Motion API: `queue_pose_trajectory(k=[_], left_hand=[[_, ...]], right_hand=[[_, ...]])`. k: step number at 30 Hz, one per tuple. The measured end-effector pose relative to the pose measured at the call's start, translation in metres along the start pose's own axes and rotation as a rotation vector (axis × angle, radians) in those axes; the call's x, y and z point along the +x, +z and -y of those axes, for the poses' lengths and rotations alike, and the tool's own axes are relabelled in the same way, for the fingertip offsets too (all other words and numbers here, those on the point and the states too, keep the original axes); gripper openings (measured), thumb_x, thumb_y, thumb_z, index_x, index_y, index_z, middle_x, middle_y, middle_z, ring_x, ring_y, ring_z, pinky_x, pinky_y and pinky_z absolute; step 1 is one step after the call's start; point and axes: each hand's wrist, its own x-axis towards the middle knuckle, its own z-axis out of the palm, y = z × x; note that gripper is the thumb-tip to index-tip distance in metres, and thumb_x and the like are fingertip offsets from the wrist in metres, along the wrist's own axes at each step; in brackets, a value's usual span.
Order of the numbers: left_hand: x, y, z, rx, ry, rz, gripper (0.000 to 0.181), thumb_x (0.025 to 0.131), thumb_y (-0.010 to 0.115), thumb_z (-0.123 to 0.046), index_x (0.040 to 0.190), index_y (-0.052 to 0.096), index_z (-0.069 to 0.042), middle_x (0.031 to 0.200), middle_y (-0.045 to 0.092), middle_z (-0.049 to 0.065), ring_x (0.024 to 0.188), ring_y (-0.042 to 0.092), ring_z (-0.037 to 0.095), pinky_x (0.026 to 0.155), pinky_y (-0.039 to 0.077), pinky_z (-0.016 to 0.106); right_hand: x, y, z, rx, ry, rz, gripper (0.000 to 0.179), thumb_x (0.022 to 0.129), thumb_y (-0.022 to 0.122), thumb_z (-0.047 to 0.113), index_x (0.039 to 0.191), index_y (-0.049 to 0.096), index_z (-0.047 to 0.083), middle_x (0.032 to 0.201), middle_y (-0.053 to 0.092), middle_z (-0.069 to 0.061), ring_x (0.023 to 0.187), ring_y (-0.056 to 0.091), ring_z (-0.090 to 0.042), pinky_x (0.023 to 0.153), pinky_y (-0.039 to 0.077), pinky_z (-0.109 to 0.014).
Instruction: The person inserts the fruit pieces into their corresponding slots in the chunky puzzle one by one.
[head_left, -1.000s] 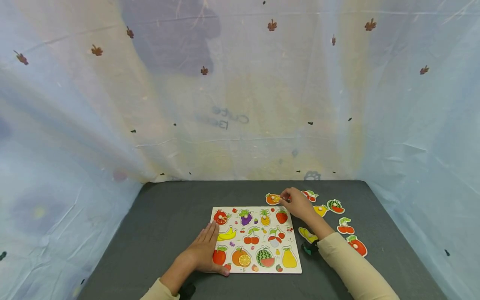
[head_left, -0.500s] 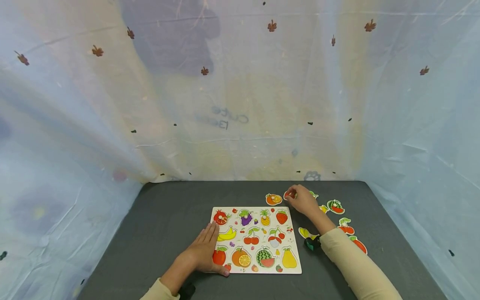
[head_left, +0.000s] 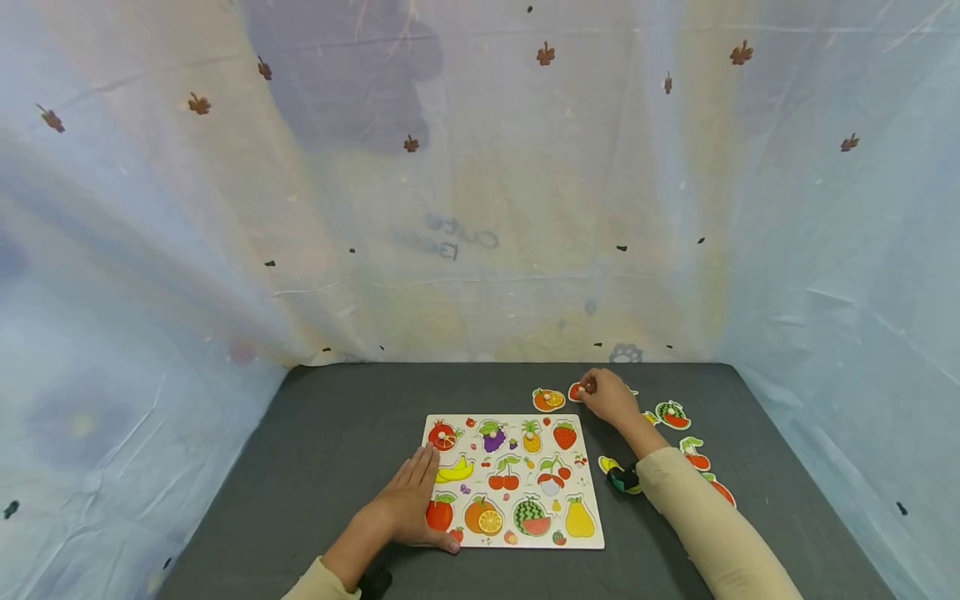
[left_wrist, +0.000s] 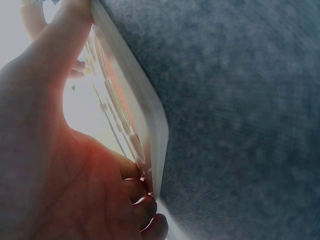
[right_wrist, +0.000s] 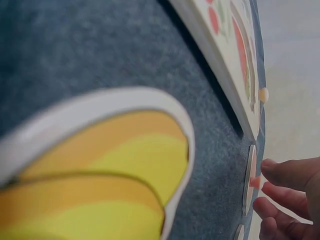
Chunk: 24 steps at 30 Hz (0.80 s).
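A white fruit puzzle board [head_left: 515, 422] lies on the dark table. My left hand [head_left: 408, 496] rests flat over its left edge, fingers straight; in the left wrist view the hand [left_wrist: 85, 185] lies along the board's rim [left_wrist: 152, 110]. Beyond the board's far right corner, my right hand [head_left: 609, 397] reaches over the loose pieces. Its fingertips are right by a red fruit puzzle piece [head_left: 575, 392]. In the right wrist view, the thumb and fingers [right_wrist: 287, 172] are loosely bent beside that piece's red knob [right_wrist: 256, 182], without pinching it.
An orange piece [head_left: 548, 400] lies behind the board. Watermelon [head_left: 672, 415], cherry [head_left: 697, 459] and other red pieces lie to the right, some partly covered by my arm. A banana piece [right_wrist: 125, 160] lies under my right wrist. A plastic curtain [head_left: 480, 183] surrounds the table.
My right hand has shifted slightly back and to the right, from beside the orange piece across the red piece, uncovering both in part. My left hand has stayed on the board.
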Motion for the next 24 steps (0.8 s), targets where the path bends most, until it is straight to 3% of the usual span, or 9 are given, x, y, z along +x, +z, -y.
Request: queue_pose_trajectory(k=[10, 18, 24], left_hand=[[-0.009, -0.014, -0.015, 0.002, -0.018, 0.027, 0.156, 0.063, 0.086, -0.084, 0.169, 0.013, 0.004, 0.177, 0.011, 0.025, 0.165, 0.008, 0.042, 0.133, 0.011, 0.059], [-0.005, -0.006, -0.006, -0.001, -0.002, 0.016, 0.159, 0.063, 0.080, -0.090, 0.170, 0.008, 0.003, 0.178, 0.006, 0.024, 0.165, 0.004, 0.043, 0.133, 0.008, 0.060], [-0.004, -0.007, -0.007, 0.008, -0.016, 0.019, 0.158, 0.063, 0.082, -0.089, 0.170, 0.011, 0.003, 0.178, 0.008, 0.023, 0.165, 0.006, 0.041, 0.133, 0.012, 0.060]], right_hand=[[0.005, 0.004, -0.006, -0.012, 0.053, -0.003, 0.025, 0.101, 0.077, 0.023, 0.113, 0.071, 0.002, 0.107, 0.069, -0.015, 0.089, 0.066, -0.029, 0.081, 0.057, -0.051], [0.006, 0.006, -0.009, -0.018, 0.064, -0.016, 0.022, 0.101, 0.078, 0.024, 0.105, 0.069, 0.005, 0.100, 0.069, -0.012, 0.080, 0.062, -0.025, 0.073, 0.054, -0.047], [0.007, 0.005, -0.007, -0.030, 0.068, -0.003, 0.021, 0.101, 0.078, 0.025, 0.102, 0.069, 0.006, 0.098, 0.067, -0.010, 0.078, 0.061, -0.023, 0.073, 0.053, -0.045]])
